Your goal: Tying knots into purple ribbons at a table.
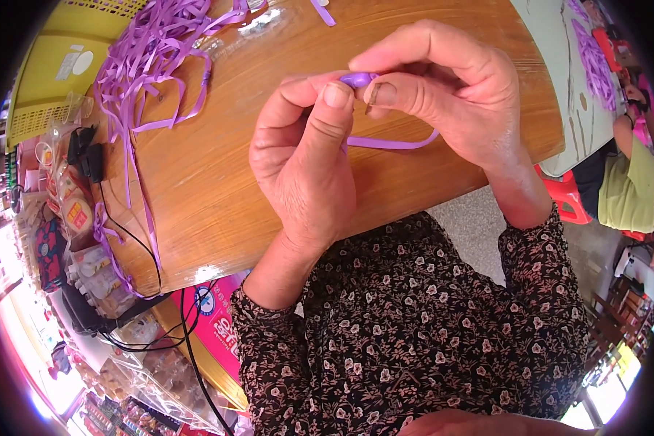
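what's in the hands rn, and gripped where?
A purple ribbon. Left hand and right hand both pinch its folded end between thumb and forefinger; the rest loops below.

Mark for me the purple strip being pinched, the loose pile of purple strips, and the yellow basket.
purple strip (392, 143), head view, on the loop hanging below the hands.
pile of purple strips (149, 54), head view, middle of the tangle.
yellow basket (51, 80), head view, on its side wall.
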Demonstrator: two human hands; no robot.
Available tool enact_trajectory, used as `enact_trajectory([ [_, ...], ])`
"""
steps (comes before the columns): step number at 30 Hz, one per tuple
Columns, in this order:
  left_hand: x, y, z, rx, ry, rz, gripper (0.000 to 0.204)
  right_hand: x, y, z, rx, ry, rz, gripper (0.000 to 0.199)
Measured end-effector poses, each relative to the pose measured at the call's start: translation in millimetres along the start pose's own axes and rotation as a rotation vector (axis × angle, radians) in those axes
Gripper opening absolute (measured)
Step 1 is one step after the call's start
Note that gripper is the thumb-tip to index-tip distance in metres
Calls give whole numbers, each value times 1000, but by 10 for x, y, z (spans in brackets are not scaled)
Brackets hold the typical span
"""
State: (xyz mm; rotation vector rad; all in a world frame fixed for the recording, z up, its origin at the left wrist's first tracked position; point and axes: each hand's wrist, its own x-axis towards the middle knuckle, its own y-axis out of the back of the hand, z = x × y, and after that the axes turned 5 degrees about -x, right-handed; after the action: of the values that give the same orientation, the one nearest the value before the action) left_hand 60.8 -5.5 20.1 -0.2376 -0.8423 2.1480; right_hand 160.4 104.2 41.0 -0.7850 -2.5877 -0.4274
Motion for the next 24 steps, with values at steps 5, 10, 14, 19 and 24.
enact_trajectory([
  [5, -25, 102, -9, -42, 83, -14, 8, 3, 12, -32, -210, 6, 34, 27],
  [10, -48, 132, 21, -28, 168, -12, 9, 428, 142, 491, -504, 1213, 104, 27],
  [14, -50, 154, 31, -76, 215, -5, 10, 61, 22, -35, -634, 272, -71, 23],
  [19, -55, 203, 50, -44, 256, -91, 13, 50, 27, -36, -620, 250, -38, 20],
  [24, -57, 219, 65, 364, -52, -183, 13, 72, 77, -65, -627, 305, -76, 21],
])
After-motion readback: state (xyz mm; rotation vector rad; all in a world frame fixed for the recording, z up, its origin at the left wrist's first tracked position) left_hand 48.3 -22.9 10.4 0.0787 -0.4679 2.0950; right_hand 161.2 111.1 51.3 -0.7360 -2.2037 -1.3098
